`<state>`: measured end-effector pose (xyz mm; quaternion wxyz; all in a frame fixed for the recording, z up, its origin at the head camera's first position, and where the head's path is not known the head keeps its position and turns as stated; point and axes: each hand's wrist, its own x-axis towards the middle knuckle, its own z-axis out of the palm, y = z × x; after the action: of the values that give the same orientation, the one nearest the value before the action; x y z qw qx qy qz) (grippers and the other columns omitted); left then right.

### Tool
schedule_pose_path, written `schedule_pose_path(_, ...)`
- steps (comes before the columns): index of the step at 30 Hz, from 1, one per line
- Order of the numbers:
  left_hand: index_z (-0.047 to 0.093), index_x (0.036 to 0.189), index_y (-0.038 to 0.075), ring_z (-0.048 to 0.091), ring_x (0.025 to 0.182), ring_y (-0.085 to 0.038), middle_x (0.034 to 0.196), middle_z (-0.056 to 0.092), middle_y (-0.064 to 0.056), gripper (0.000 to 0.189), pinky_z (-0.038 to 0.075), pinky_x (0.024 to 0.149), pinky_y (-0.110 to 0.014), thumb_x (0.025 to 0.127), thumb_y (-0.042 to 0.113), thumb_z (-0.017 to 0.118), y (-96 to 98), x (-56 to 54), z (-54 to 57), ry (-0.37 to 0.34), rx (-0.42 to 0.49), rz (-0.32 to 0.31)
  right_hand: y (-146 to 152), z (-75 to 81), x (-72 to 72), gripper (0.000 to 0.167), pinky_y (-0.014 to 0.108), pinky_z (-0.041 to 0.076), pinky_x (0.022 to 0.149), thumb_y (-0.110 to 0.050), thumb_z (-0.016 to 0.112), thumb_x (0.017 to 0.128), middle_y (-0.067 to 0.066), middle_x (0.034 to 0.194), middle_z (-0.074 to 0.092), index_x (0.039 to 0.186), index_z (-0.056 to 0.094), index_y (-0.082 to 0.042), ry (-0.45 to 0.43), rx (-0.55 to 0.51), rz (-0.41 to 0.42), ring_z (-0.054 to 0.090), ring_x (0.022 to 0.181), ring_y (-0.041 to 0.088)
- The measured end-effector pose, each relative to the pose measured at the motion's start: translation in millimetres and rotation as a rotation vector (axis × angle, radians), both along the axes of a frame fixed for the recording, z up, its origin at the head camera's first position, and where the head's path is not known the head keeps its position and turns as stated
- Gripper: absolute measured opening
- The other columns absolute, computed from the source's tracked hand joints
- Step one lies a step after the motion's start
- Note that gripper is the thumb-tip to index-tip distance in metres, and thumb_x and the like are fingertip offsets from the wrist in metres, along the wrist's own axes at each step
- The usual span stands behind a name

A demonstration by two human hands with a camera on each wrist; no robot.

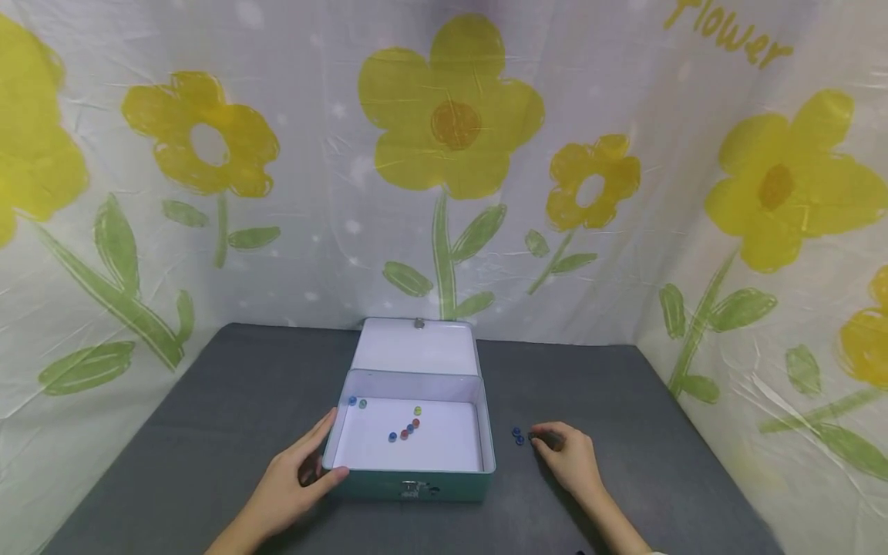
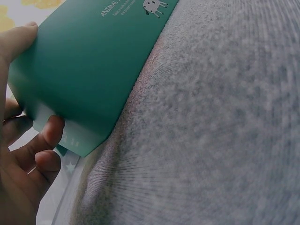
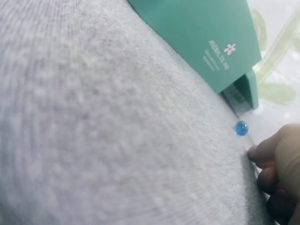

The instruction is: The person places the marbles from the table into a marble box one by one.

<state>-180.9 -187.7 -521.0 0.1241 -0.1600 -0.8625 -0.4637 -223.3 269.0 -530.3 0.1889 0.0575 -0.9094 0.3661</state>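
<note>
A green tin box point(image 1: 416, 487) with a white inside stands with its lid point(image 1: 416, 347) raised at the back. My left hand point(image 1: 287, 482) holds its near left corner, thumb at the front rim and fingers along the left side. Several glass marbles lie on the box floor, among them a yellow-green marble point(image 1: 418, 411), a red marble point(image 1: 416, 423) and a blue marble point(image 1: 392, 437). Right of the box, my right hand point(image 1: 572, 459) pinches a dark marble point(image 1: 532, 436) between thumb and index finger. Blue marbles point(image 1: 519, 440) lie beside those fingertips; one blue marble point(image 3: 241, 128) shows in the right wrist view.
A dark grey cloth point(image 1: 264, 385) covers the table. Behind and beside it hangs a white curtain point(image 1: 312, 154) printed with yellow flowers. A small dark object point(image 1: 580, 552) shows at the bottom edge of the head view, too small to tell.
</note>
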Motion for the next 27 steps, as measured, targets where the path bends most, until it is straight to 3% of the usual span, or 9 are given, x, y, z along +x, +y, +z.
schedule_pose_path(4,0.047,0.161,0.012,0.046,0.068,-0.002,0.161,0.048,-0.018,0.081,0.044,0.058,-0.023,0.092,0.028,0.085,0.6,0.6,0.5,-0.021,0.004,0.004,0,0.9,-0.6,0.018,0.018,0.03,0.041,0.003,0.084,0.086,0.011,0.099,0.08,0.101,0.082,-0.005,-0.016,-0.035,-0.014,0.031,0.037,-0.005)
schedule_pose_path(8,0.046,0.162,0.013,0.045,0.069,-0.002,0.163,0.046,-0.018,0.082,0.044,0.059,-0.023,0.092,0.03,0.085,1.3,1.1,1.6,-0.044,0.01,0.005,2,2.6,-1.1,0.016,0.019,0.031,0.042,-0.003,0.085,0.088,0.01,0.101,0.081,0.103,0.083,-0.007,-0.09,-0.096,-0.051,0.031,0.038,0.001)
schedule_pose_path(9,0.046,0.162,0.013,0.045,0.069,-0.002,0.163,0.046,-0.018,0.082,0.044,0.059,-0.023,0.092,0.03,0.085,1.4,1.1,1.8,-0.048,0.01,0.005,2,3.5,-0.9,0.015,0.019,0.035,0.043,-0.004,0.085,0.088,0.01,0.102,0.081,0.103,0.083,-0.008,-0.109,-0.117,-0.061,0.037,0.041,0.001)
schedule_pose_path(12,0.046,0.162,0.013,0.046,0.069,-0.002,0.163,0.046,-0.017,0.082,0.044,0.059,-0.023,0.092,0.03,0.085,1.6,1.1,1.9,-0.053,0.01,0.006,2,5.6,-1.5,0.015,0.019,0.048,0.055,-0.008,0.085,0.089,0.01,0.108,0.081,0.104,0.084,-0.009,-0.158,-0.193,-0.091,0.065,0.062,0.005)
schedule_pose_path(15,0.046,0.162,0.014,0.046,0.069,-0.002,0.163,0.047,-0.016,0.082,0.044,0.059,-0.022,0.092,0.03,0.085,1.4,0.8,2.1,-0.057,0.007,0.01,2,9.5,-1.8,0.016,0.021,0.054,0.064,-0.013,0.086,0.09,0.01,0.113,0.08,0.105,0.084,-0.009,-0.207,-0.293,-0.119,0.072,0.086,0.008)
schedule_pose_path(20,0.045,0.163,0.017,0.045,0.068,-0.002,0.164,0.046,-0.015,0.082,0.043,0.059,-0.023,0.093,0.033,0.084,0.4,0.3,2.7,-0.069,0.004,0.01,5,17.1,-3.4,0.027,0.025,0.046,0.054,-0.024,0.086,0.092,0.007,0.114,0.078,0.113,0.082,-0.007,-0.295,-0.468,-0.13,0.049,0.056,0.006)
schedule_pose_path(27,0.045,0.163,0.017,0.044,0.068,-0.002,0.163,0.047,-0.017,0.082,0.043,0.059,-0.023,0.093,0.032,0.085,-0.1,0.3,2.2,-0.065,0.005,0.007,4,27.7,-4.9,0.035,0.023,0.037,0.05,-0.027,0.084,0.094,0.001,0.108,0.076,0.121,0.079,-0.006,-0.308,-0.566,-0.119,0.034,0.046,0.003)
